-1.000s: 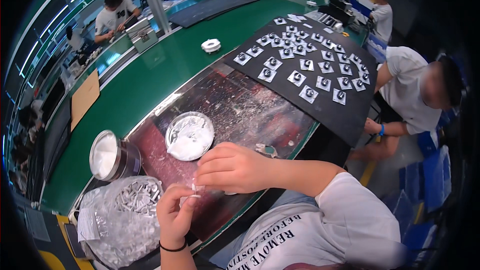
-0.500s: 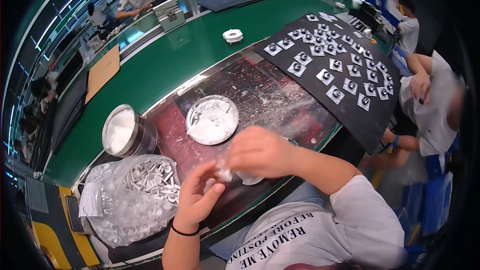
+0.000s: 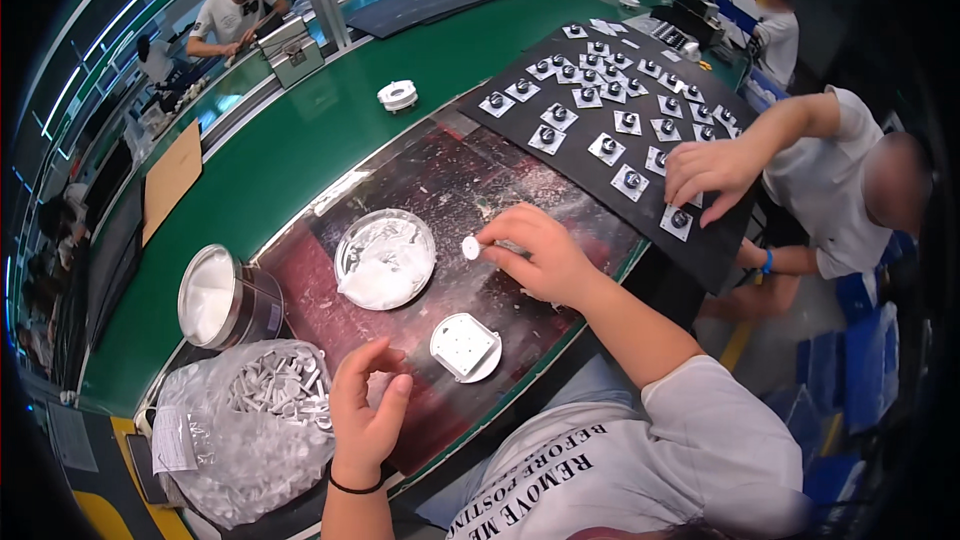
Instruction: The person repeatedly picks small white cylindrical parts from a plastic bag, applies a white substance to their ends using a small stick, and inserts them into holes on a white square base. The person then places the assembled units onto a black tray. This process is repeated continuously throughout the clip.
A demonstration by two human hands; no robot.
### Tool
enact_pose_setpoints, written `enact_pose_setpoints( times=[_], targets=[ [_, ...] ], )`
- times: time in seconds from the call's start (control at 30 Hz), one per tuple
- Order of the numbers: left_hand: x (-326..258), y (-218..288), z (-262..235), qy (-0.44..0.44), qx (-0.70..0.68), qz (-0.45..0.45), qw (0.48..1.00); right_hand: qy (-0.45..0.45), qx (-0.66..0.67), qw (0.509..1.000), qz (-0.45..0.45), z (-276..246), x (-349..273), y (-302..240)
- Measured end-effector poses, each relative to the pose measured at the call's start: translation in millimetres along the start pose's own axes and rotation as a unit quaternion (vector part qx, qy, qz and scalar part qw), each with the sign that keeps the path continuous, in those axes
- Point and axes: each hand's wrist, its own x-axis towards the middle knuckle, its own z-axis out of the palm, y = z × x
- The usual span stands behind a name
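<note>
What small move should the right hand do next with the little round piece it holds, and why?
Probably lower the small white disc toward the white paste dish. The right hand pinches the disc just beside the dish rim, above the dark mat, while the left hand waits empty near the white square part.

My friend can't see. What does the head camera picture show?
A person's right hand holds a small white disc beside a shallow dish of white paste. The left hand hovers near a white square part and a bag of small parts.
</note>
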Motion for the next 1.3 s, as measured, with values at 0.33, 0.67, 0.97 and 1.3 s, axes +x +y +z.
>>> enact_pose_setpoints(
  times=[0.33,0.67,0.97,1.3],
  targets=[
    [0.2,-2.0,-3.6,0.012,0.003,-0.010,1.000,0.003,-0.036,0.999,-0.009,-1.0,4.9,-1.5],
    [9.5,7.9,-4.3,-0.005,0.097,0.036,0.995,-0.057,-0.141,0.983,-0.107,28.6,35.9,21.4],
    [10.2,11.3,-5.6,-0.030,0.107,0.047,0.993,-0.125,-0.218,0.960,-0.127,49.1,34.7,37.1],
    [11.0,17.5,-6.0,-0.040,0.113,0.046,0.992,-0.131,-0.249,0.947,-0.156,46.0,35.3,34.0]
  ],
)
